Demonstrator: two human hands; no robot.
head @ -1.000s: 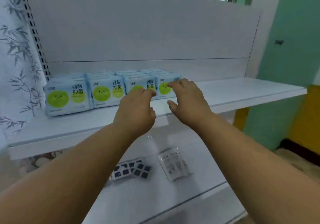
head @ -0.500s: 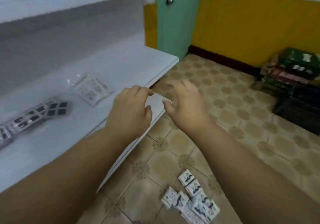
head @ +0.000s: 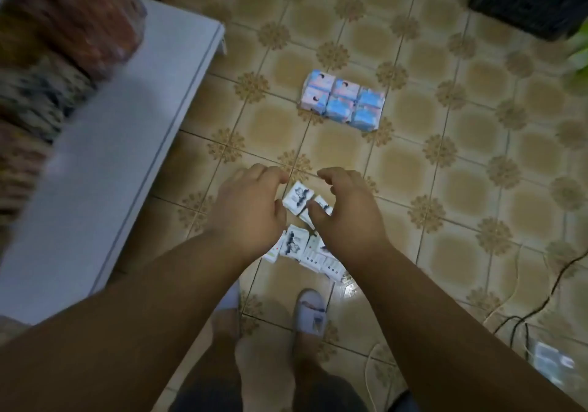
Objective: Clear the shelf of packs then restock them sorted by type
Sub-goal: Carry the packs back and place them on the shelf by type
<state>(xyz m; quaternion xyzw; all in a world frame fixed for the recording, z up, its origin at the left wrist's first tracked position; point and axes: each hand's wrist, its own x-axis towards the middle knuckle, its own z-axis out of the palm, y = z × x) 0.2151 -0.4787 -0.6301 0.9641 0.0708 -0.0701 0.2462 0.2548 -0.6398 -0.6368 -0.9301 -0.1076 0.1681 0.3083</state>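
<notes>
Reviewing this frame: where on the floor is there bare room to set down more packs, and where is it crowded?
Bare tile lies between the blue and pink packs and the white packs, and to the right of both groups toward the black cable. The white shelf top also shows bare. It is crowded under the left hand and right hand, down to the slippers.

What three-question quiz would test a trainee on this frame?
1. True or false: the left hand and right hand both hold nothing.
2. Which packs lie in a tidy block on the floor? A. white B. blue-and-pink C. green
3. Fill in: the white packs lie loose just in front of the person's ____.

Key: 1 true, both hover with curled fingers over the white packs. 2 B. 3 feet, by the slipper.
</notes>
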